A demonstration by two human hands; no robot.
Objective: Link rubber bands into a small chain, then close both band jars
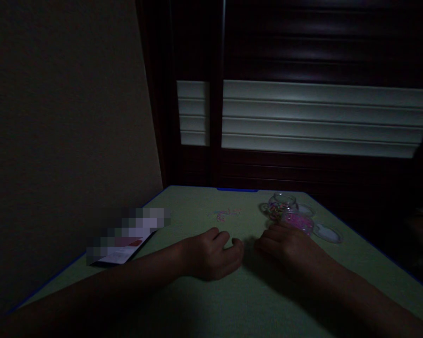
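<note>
The left hand [215, 256] is loosely curled over the pale green tabletop [225, 300], thumb and fingertips seemingly close. The right hand [284, 244] is bent beside the round clear container of pink pieces [298, 222]; its fingertips are too dark to judge. 1 open clear glass jar [284, 204] stands just behind that container.

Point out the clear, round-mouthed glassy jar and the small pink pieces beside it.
Clear, round-mouthed jar [292, 206]: head view, on its wall just below the mouth.
Small pink pieces [299, 222]: head view, near the middle of the visible heap.
</note>
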